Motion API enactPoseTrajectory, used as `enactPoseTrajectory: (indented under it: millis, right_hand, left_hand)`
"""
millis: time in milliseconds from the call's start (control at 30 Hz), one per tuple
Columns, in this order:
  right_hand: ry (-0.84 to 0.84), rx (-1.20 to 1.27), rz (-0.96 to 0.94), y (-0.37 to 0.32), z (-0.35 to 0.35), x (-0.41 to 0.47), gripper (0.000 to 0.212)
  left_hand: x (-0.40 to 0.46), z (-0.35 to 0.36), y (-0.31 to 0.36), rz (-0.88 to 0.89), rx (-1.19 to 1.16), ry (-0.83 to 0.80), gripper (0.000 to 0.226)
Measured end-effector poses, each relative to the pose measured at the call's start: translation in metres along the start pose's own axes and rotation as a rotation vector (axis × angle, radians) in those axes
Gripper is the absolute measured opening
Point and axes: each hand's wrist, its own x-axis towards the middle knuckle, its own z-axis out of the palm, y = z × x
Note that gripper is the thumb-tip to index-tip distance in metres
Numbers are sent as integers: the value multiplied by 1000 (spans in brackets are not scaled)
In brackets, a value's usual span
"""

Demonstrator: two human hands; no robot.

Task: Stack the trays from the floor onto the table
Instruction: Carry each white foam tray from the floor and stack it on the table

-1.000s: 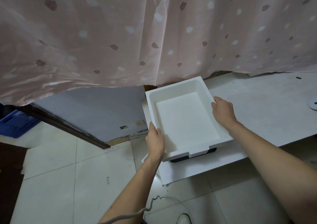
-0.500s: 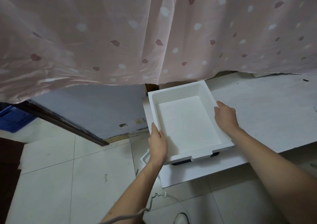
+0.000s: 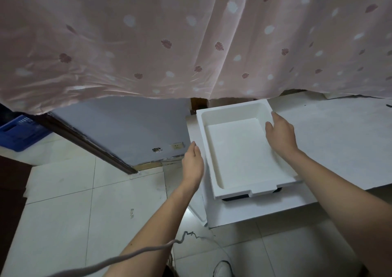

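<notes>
A white rectangular tray (image 3: 239, 153) sits on the near left corner of the white table (image 3: 339, 141), on top of something dark that shows under its front edge. My left hand (image 3: 193, 162) hovers just left of the tray with straight fingers, apart from its rim. Over the tray's right rim floats my right hand (image 3: 280, 132), fingers relaxed and gripping nothing.
A pink patterned curtain (image 3: 191, 37) hangs over the back of the table. White floor tiles (image 3: 74, 213) lie below, with a grey wall panel (image 3: 127, 128), a blue crate (image 3: 19, 130) at far left, and a grey cord (image 3: 148, 249) near my arm.
Both hands have let go of the tray's side rims and lifted slightly away. The tray now rests on the table corner.
</notes>
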Motion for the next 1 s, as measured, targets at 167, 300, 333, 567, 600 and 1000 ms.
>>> enactPoseTrajectory:
  millis: [167, 300, 333, 567, 600, 1000]
  right_hand:
    - [-6, 108, -164, -66, 14, -21, 42]
    - [-89, 169, -279, -122, 47, -45, 41]
    - [-105, 169, -307, -135, 55, -49, 41]
    - [-275, 190, -360, -221, 136, -73, 43]
    - [-294, 195, -339, -230, 150, -75, 44]
    - [-472, 120, 24, -204, 349, -99, 46]
  left_hand:
    - [25, -45, -7, -24, -84, 68, 46]
    - [45, -93, -34, -65, -144, 34, 48]
    - [50, -103, -40, -75, -169, 6, 48]
    - [79, -187, -72, -60, -254, -119, 47]
    - [84, -198, -77, -54, -238, -127, 47]
    - [157, -258, -208, -159, -55, -160, 68]
